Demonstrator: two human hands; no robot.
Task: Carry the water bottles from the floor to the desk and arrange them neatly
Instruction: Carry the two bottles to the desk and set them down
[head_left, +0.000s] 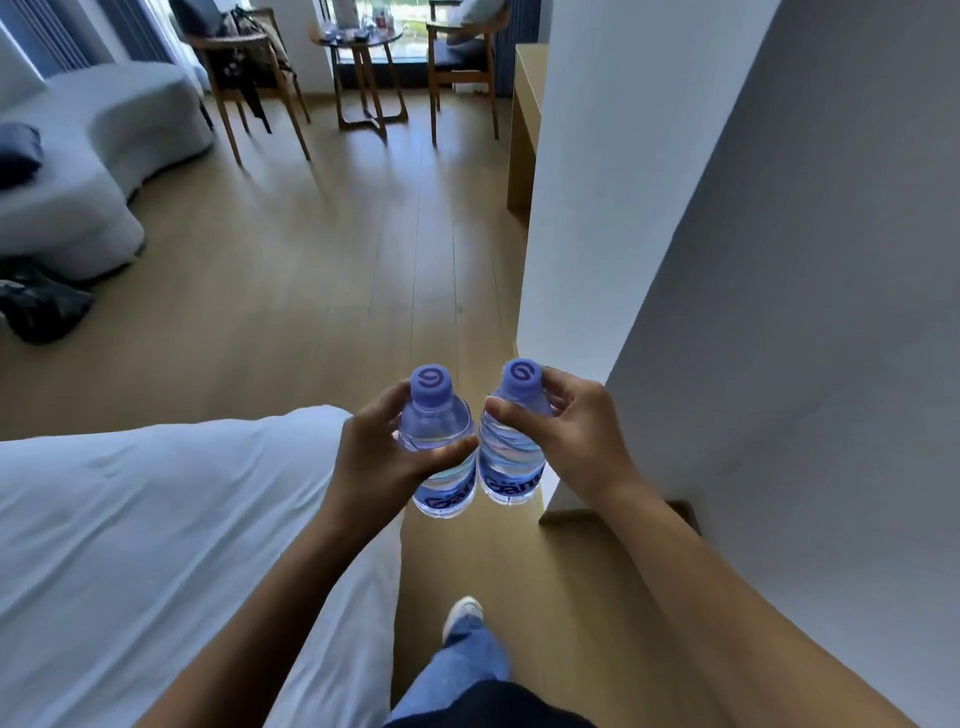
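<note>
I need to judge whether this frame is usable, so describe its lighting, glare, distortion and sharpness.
Head view: daylight from the window washes out the far end and streaks glare along the wooden floor; wide-angle distortion leans the wall and stretches the forearms; the left hand, right hand and both water bottles are sharp, the far chairs softer.

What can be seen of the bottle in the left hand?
The left bottle is clear plastic with a purple cap bearing a swirl logo and a blue-lettered label low on its body. It is sealed, roughly upright and carried above the wooden floor. The left hand grips its shoulder; it sits close beside the other bottle.
</note>
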